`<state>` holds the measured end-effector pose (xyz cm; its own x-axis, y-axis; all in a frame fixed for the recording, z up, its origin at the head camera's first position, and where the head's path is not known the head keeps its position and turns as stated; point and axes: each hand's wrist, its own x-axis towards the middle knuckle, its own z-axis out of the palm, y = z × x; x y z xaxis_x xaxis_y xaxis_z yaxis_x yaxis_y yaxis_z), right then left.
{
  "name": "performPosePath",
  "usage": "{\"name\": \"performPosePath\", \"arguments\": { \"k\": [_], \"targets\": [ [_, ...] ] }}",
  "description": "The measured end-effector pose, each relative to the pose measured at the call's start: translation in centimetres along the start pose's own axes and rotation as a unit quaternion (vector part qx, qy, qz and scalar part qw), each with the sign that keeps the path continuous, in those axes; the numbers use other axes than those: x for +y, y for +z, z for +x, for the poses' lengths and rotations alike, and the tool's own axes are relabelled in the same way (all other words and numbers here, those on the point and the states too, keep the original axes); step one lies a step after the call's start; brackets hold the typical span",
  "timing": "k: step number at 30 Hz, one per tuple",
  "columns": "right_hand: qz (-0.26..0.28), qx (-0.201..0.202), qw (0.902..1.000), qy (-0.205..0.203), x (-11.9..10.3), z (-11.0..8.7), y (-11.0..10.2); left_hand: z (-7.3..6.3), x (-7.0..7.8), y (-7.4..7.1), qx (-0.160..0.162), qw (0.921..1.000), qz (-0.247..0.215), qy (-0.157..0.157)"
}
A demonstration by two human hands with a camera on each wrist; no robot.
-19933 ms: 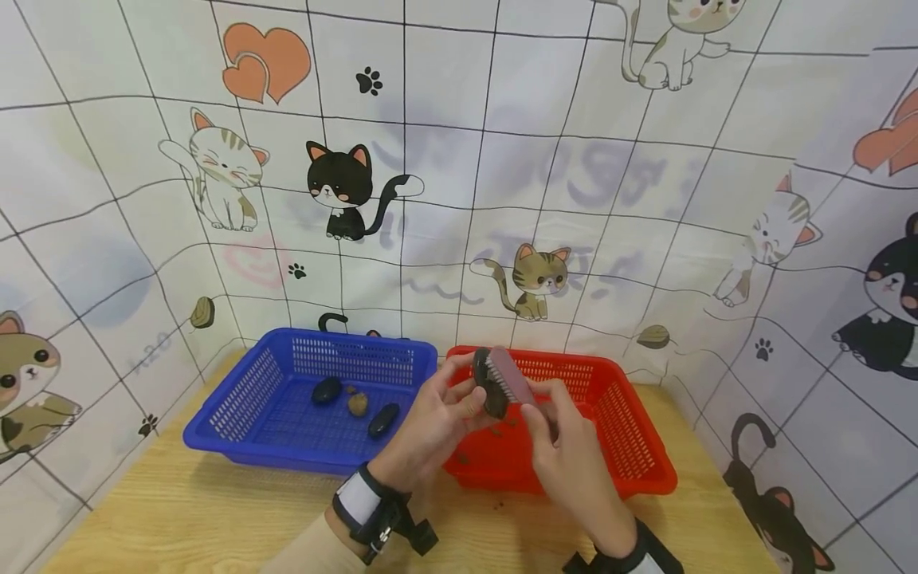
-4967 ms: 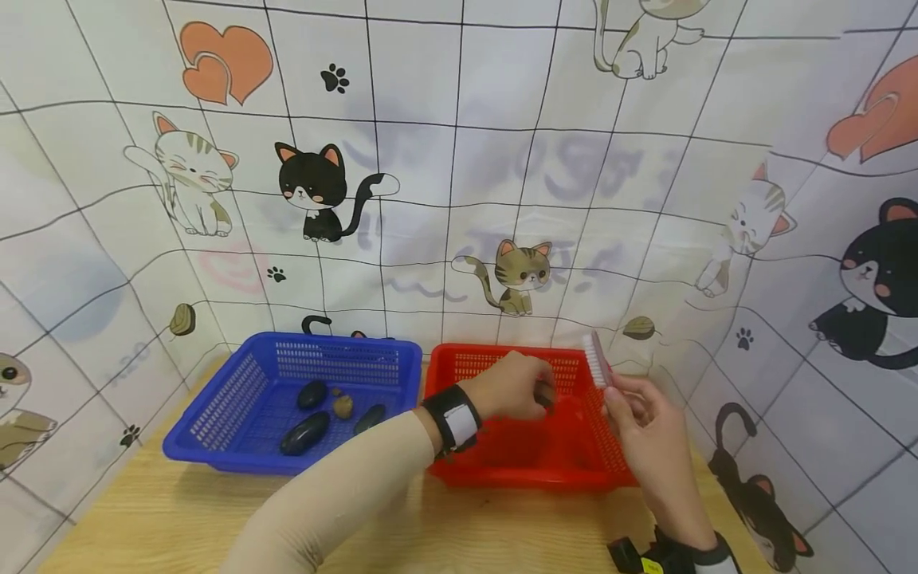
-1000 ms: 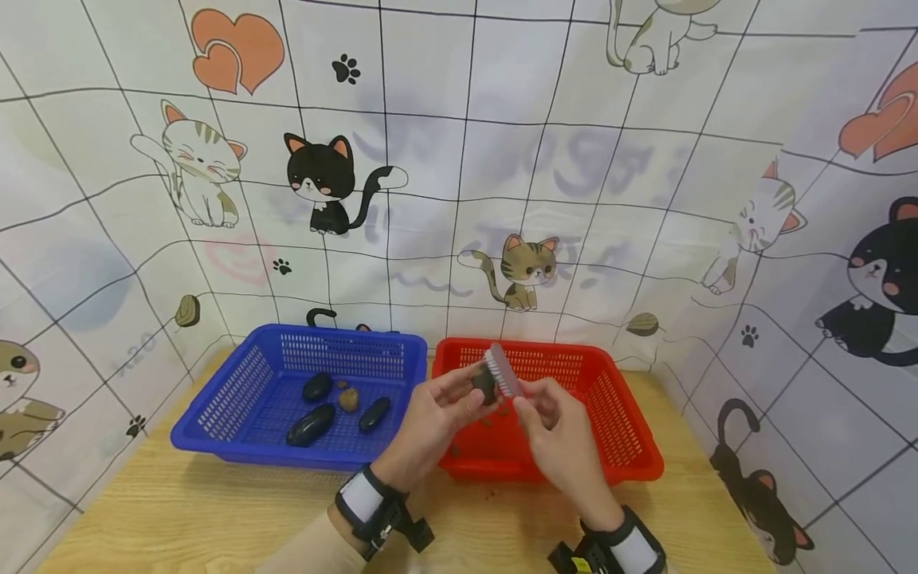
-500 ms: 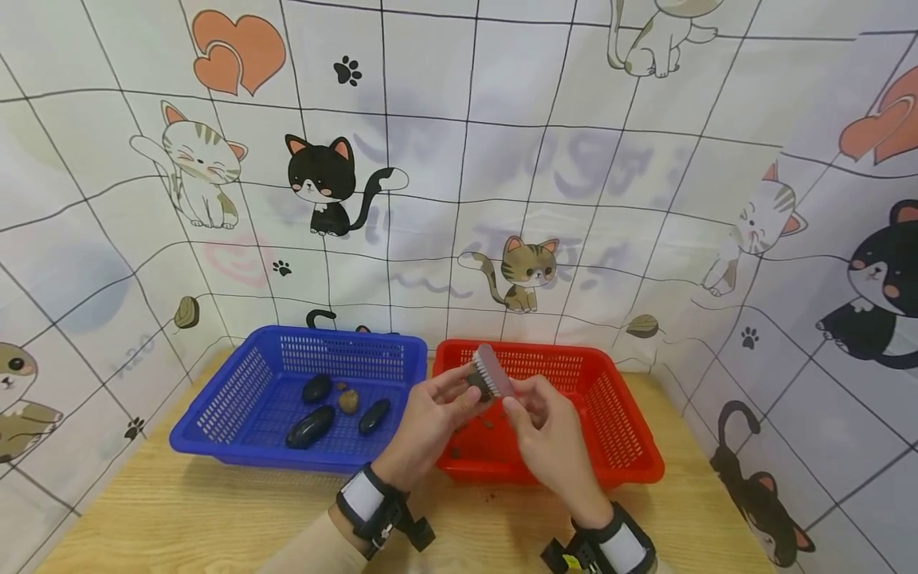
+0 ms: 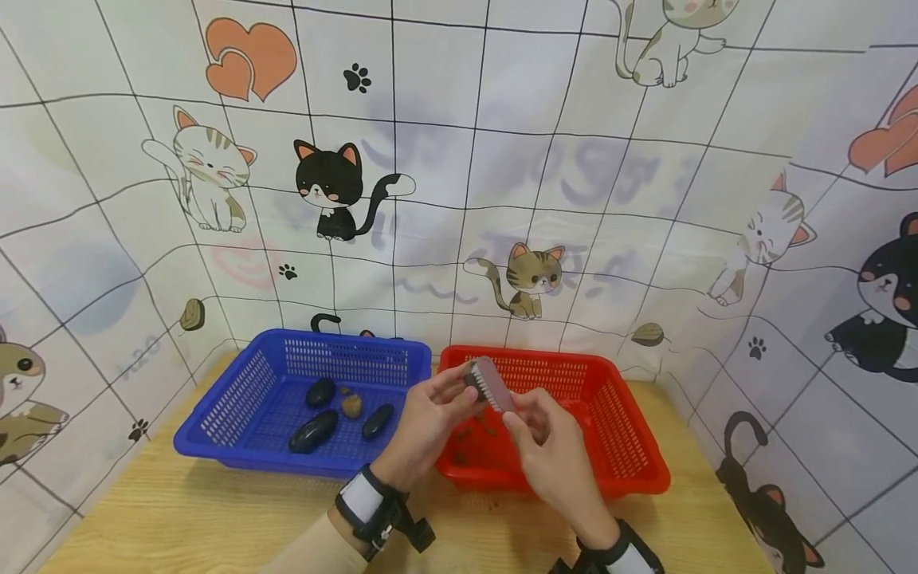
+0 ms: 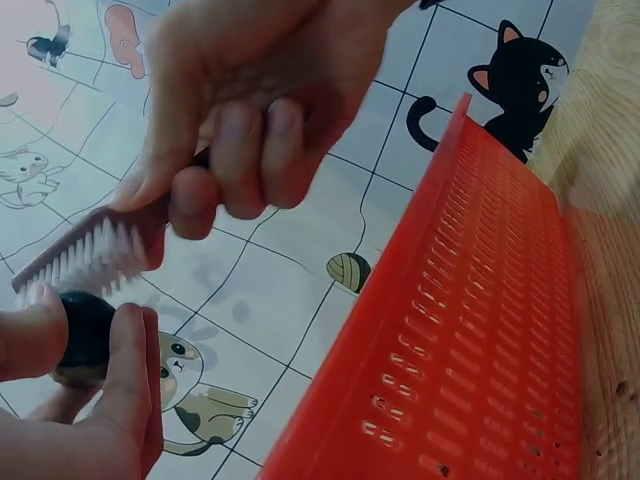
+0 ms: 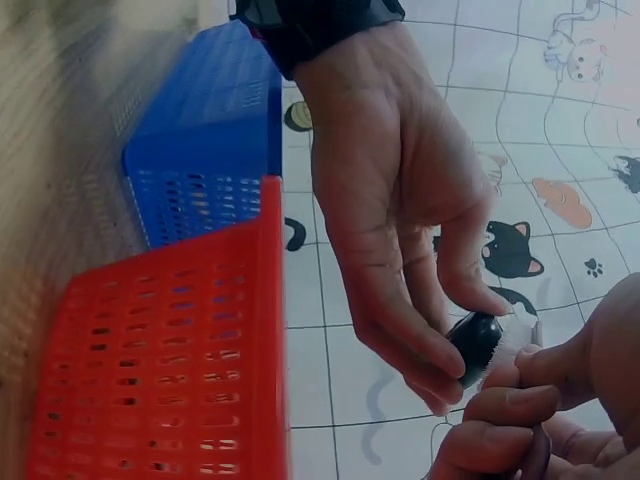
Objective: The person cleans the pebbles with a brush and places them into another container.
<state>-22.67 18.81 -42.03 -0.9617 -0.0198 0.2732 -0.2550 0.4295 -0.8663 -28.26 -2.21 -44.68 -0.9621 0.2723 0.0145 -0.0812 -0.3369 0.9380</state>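
Note:
My left hand (image 5: 423, 422) holds a small dark stone (image 7: 476, 346) between thumb and fingers, above the near left part of the red basket (image 5: 645, 478). In the left wrist view the stone looks glossy black, with a brownish patch low down. My right hand (image 5: 552, 446) grips the end of a mauve scrubbing brush (image 5: 496, 384) with white bristles. The bristles (image 6: 95, 258) lie against or right by the stone's upper side. From the head view, brush and fingers cover most of the stone. Dirt bits lie in the red basket.
A blue basket (image 5: 237, 446) stands left of the red one. In it lie three dark stones, among them a large one (image 5: 313, 431), and a brown lump (image 5: 351, 406). Crumbs dot the wooden table (image 5: 402, 526). A cat-patterned sheet (image 5: 445, 191) hangs behind.
Twenty seconds ago the blue basket held one dark stone fewer. Five seconds ago my left hand was down in the red basket; now it holds a stone at the brush. The brush has shifted slightly over it.

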Motion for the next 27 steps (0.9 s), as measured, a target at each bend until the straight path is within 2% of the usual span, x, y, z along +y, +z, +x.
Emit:
{"name": "performPosePath", "arguments": {
  "k": [4, 8, 14, 18, 23, 27],
  "targets": [
    [-0.011, 0.011, 0.9998, -0.011, 0.1, 0.7, 0.0, -0.2, 0.1, 0.0, -0.028, 0.9996, 0.001, 0.001],
    [-0.003, 0.013, 0.9999, 0.005, 0.3, 0.7, -0.3, -0.3, 0.5, 0.0, -0.052, 0.9985, -0.007, 0.014],
    [0.023, 0.014, 0.9994, 0.023, -0.2, -0.6, -0.2, -0.4, 1.0, -0.1, -0.057, 0.9980, -0.008, 0.028],
    [0.021, 0.025, 0.9994, -0.008, -0.6, -1.3, 0.3, -0.4, 1.0, -0.2, -0.052, 0.9982, -0.003, 0.028],
    [-0.013, 0.031, 0.9980, -0.053, -1.1, -1.1, 0.6, -0.5, 0.9, -0.3, -0.048, 0.9984, 0.016, 0.025],
    [-0.024, 0.040, 0.9974, -0.056, -1.3, -0.1, 0.4, -0.6, 0.9, -0.3, -0.071, 0.9967, 0.030, 0.026]
  ]
}}
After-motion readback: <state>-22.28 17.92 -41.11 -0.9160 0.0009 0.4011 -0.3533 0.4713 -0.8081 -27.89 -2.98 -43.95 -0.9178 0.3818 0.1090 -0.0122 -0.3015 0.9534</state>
